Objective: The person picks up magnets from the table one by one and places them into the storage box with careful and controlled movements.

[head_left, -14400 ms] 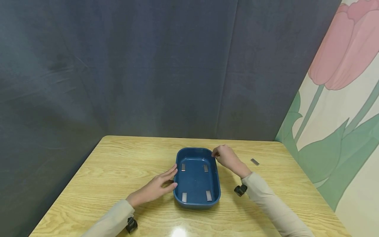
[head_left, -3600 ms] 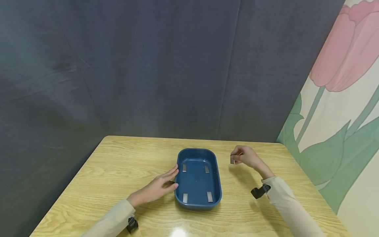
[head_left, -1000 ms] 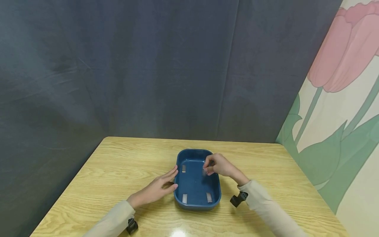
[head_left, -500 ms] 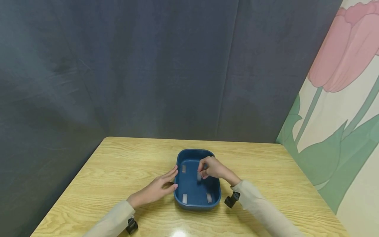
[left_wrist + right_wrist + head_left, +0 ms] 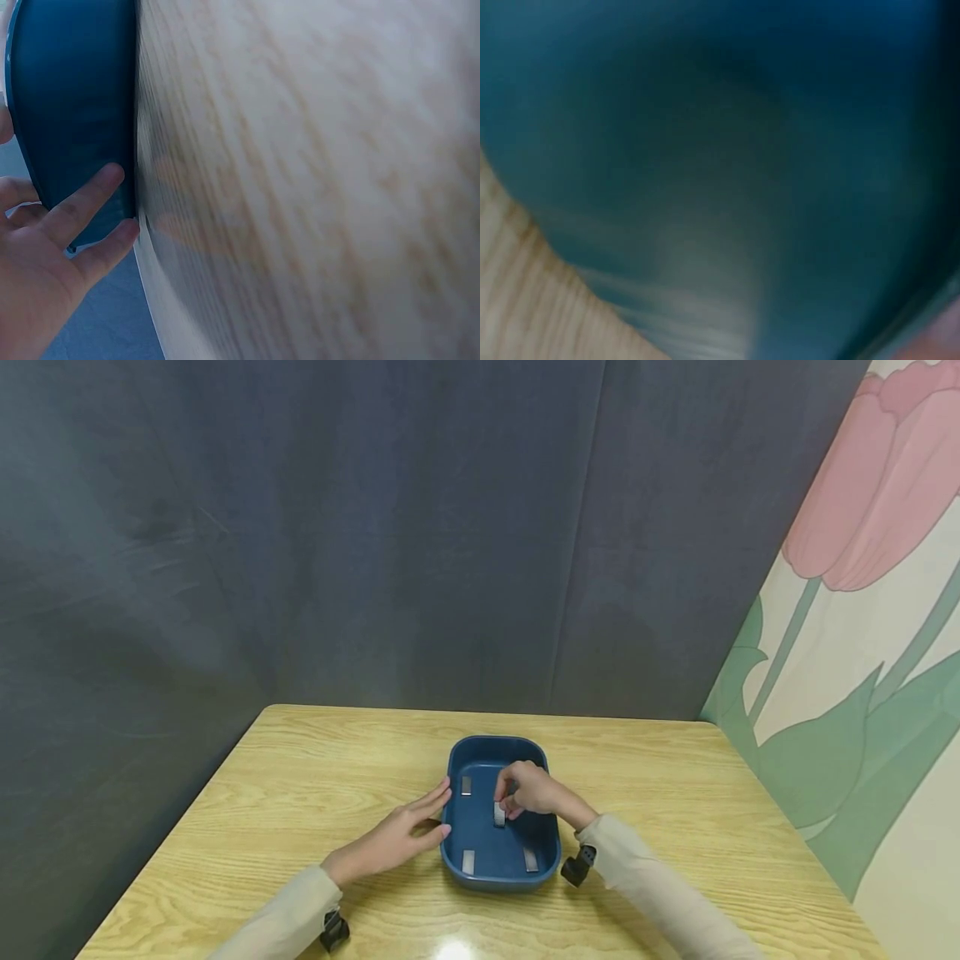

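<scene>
A deep blue plastic tray (image 5: 491, 883) with rounded corners stands on the wooden table. My left hand (image 5: 390, 839) rests its fairly straight fingers against the tray's left side; in the left wrist view its fingertips touch the outer blue wall (image 5: 71, 90). Over the middle of the tray floor, my right hand (image 5: 534, 789) pinches a small grey rectangular plate (image 5: 499, 815) between thumb and fingers. Similar plates lie on the floor at far left (image 5: 466, 786), near left (image 5: 468, 862) and near right (image 5: 531, 859). My right hand covers the far right spot.
The light wooden table (image 5: 337, 760) extends around the tray. A dark curtain (image 5: 420, 543) hangs behind it, and a wall with painted tulips (image 5: 855, 510) stands to the right. In the right wrist view the tray's wall (image 5: 705, 165) is blurred and fills most of the frame.
My right hand picked up the loose plate from the table at right, brought it over the tray, then moved left and down to the middle of its floor. My left hand stays put.
</scene>
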`<state>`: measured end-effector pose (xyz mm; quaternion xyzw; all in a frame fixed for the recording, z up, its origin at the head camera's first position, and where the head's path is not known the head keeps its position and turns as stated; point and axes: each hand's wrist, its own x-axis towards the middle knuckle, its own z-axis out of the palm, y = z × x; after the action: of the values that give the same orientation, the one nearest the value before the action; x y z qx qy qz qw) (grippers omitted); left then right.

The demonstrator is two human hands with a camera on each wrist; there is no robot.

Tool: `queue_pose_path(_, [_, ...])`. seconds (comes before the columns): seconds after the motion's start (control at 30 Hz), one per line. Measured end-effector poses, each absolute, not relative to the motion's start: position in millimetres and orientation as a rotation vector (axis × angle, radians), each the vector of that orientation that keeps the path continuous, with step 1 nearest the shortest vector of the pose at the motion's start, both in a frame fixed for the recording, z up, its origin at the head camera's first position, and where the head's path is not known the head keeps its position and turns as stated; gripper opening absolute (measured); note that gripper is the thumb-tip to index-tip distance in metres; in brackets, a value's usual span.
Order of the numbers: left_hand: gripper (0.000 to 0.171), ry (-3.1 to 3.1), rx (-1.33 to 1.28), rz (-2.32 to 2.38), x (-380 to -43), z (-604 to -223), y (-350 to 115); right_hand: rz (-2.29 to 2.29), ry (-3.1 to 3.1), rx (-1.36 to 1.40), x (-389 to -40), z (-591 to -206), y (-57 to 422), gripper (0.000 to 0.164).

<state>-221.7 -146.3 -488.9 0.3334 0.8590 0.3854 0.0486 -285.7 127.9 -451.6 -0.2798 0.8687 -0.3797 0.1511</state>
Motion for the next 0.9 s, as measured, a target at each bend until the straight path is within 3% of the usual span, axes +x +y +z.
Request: queue_pose_path(0.9, [0.068,2.618,1.01,1.182,-221,-488,-146,-0.901,2.663,-0.815,-286,-460,115,0.017])
